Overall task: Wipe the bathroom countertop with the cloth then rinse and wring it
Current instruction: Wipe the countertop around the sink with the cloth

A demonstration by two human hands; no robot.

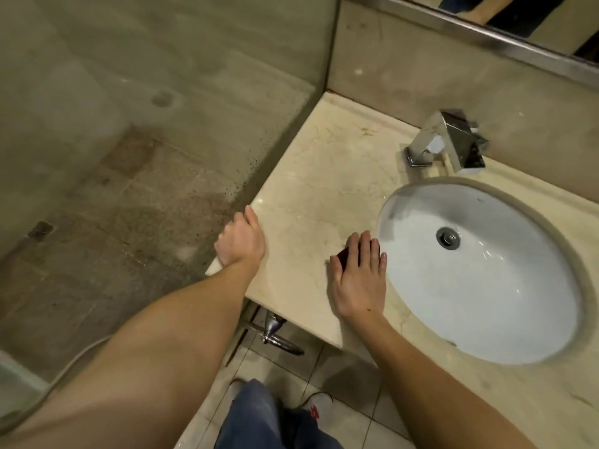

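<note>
cloth (pixel 343 254) mostly hidden under right hand (pixel 358 280), left hand (pixel 241 241) fingers hidden over countertop (pixel 311 176) edge, mirror (pixel 525 17) cut off at 1 o'clock

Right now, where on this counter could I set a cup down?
Bare countertop lies between the left hand and the faucet, back to the wall. Beside the basin it is crowded: the right hand presses the dark cloth.

A dim, warm, yellowish light is cast from overhead. Soft highlights are thrown on the white sink (pixel 421 319), and hard glints are caught on the chrome faucet (pixel 453 140). Only faint, soft-edged shadows are laid on the countertop (pixel 317 170). Straight lines are bowed toward the edges by the wide lens, and fine detail is softened throughout, most behind the hazy glass panel (pixel 129 92).
</note>
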